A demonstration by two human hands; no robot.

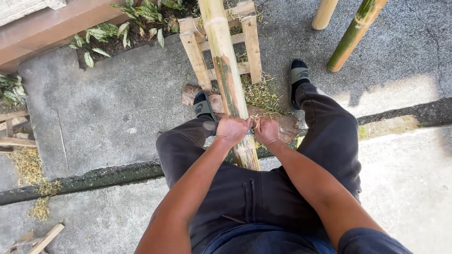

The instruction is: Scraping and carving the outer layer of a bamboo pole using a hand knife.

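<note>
Left hand: my left hand (231,130) is closed in a fist on the left side of the bamboo pole (229,77), knuckles up, fingers wrapped around something I cannot make out.
Right hand: my right hand (266,130) is closed too, pressed against the right side of the same pole, level with the left; what it grips is hidden by the fingers.
Between the hands: a small bit of something pale blue shows at the pole, too small to tell what it is.
Bamboo pole: it runs from between my knees up and away over a wooden frame (250,43); its skin is mostly pale and stripped, with a green streak in the middle stretch.
Log: a short log (282,126) lies crosswise on the concrete floor (117,103) under the pole, just ahead of my hands.
Feet: my left sandal (203,107) rests at the log's left end, my right sandal (299,75) stands well to the right on the floor.
Shavings: green and yellow shavings (261,94) lie scattered around the log and the frame's foot.
Other poles: two more bamboo poles, one pale (324,13) and one green (355,34), lean in at the upper right.
Plants: leafy plants (136,21) grow in a bed beyond the frame.
</note>
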